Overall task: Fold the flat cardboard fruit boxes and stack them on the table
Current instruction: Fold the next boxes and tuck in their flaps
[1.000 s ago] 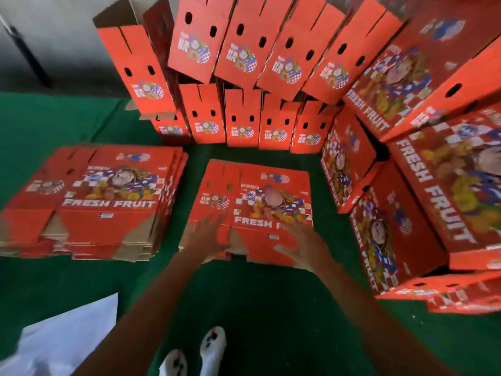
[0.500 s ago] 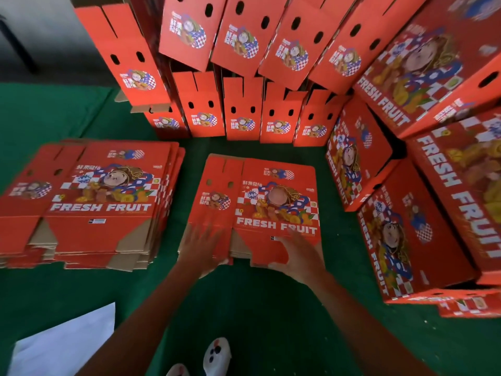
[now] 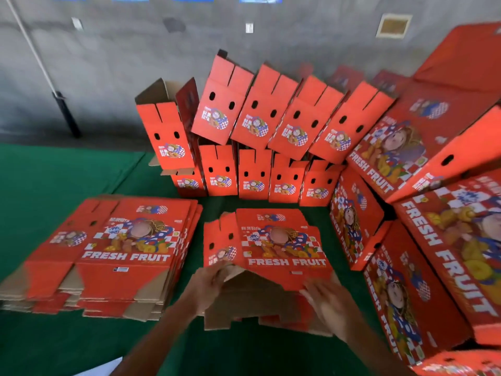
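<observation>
Cardboard of one flat fruit box (image 3: 276,248) lies printed side up on the green table cover (image 3: 54,180), near the near edge at its middle, with the box's near edge raised so the brown underside flaps show. The left hand (image 3: 207,290) grips the near left corner of that box, fingers curled over the edge. The right hand (image 3: 329,302) is blurred; its fingers look spread across the near right flap, though whether they curl round it I cannot tell.

Just left of the box sits a stack of flat boxes (image 3: 113,253), red with "FRESH FRUIT" lettering. Toward the far edge stand two tiers of folded boxes (image 3: 260,147), the upper tier tilted, each with a pair of dark holes. Along the right edge larger folded boxes (image 3: 423,240) lean against one another.

Beyond the cover rises a grey concrete wall (image 3: 108,63), with a dark-footed pole (image 3: 63,109) slanting at the left and a small vent (image 3: 393,25) high up.
</observation>
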`<state>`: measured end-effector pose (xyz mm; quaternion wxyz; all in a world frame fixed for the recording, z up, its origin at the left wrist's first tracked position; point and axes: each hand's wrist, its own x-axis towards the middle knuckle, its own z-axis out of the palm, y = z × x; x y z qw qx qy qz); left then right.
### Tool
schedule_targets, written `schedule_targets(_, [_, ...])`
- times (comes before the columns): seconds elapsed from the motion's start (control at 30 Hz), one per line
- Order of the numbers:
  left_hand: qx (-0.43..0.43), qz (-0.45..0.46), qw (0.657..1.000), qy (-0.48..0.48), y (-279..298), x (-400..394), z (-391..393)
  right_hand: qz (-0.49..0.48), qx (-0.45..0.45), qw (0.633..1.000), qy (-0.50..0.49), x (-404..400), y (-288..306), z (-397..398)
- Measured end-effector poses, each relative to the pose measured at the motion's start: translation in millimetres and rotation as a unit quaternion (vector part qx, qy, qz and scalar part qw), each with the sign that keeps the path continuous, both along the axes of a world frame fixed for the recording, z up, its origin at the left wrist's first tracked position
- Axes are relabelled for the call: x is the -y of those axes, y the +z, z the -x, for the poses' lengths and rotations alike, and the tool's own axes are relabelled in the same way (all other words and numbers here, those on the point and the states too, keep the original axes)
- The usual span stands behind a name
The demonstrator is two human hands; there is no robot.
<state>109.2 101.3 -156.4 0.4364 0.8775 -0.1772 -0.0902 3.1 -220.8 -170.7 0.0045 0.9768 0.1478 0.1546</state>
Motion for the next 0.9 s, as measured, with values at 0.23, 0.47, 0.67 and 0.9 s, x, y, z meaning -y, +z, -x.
schedule_targets(0.23, [0.089,0.28,0.952,0.089,131,-7,8,-0.19,0.213,0.958,-0.038,-21,175,-27])
schedule_targets(0.47, [0.042,0.396,0.891,0.22,134,-32,-14,-0.238,-0.033,0.966,-0.09,-11,226,-35])
schedule_targets(0.67, [0.055,0.339,0.866,0.363,110,-48,-19,-0.11,-0.098,0.982,-0.118,-6,169,-36])
schedule_targets(0.9, [0.0,0.509,0.833,0.216,99,-48,36,-0.002,0.01,0.989,-0.145,-19,169,-47])
